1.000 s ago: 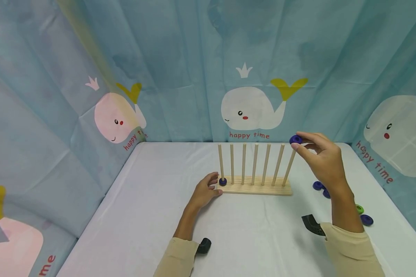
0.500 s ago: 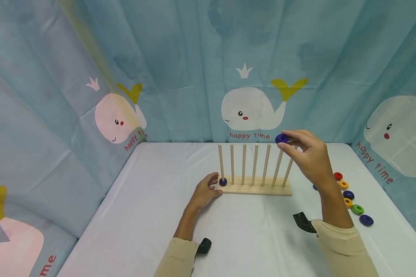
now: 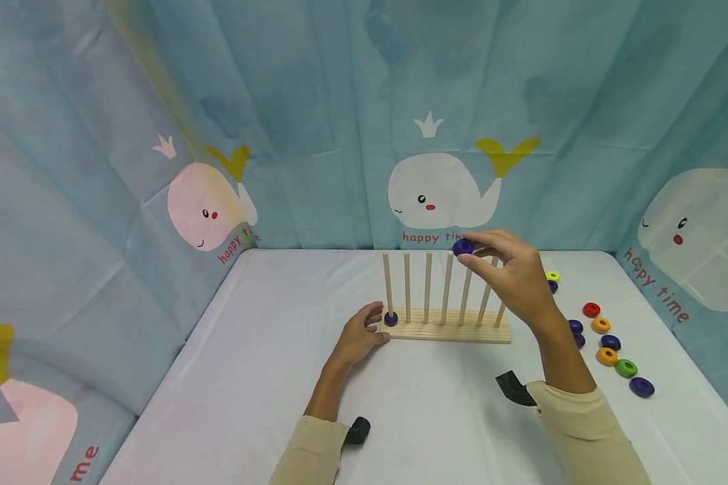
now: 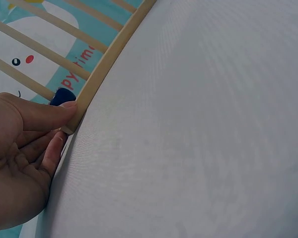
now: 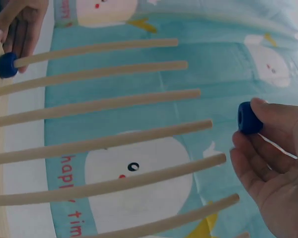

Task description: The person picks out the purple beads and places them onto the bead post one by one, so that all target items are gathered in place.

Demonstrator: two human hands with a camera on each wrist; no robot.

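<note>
My right hand pinches a blue ring bead between thumb and fingers, level with the peg tops. In the right wrist view the bead shows its hole, apart from the peg ends. A wooden peg rack with several upright pegs stands on the table. My left hand grips the rack's left end; in the left wrist view its thumb lies on the base edge. Another blue bead sits at the foot of the leftmost peg. The right hand covers parts of the rightmost pegs.
Loose beads lie to the right of the rack: a red one, orange ones, a green one, a yellow one and several blue ones. A whale-print curtain hangs behind the white table.
My right hand has moved left with the blue bead, from above the rightmost peg to near the middle pegs, uncovering more loose beads. The left hand stays on the rack's end.
</note>
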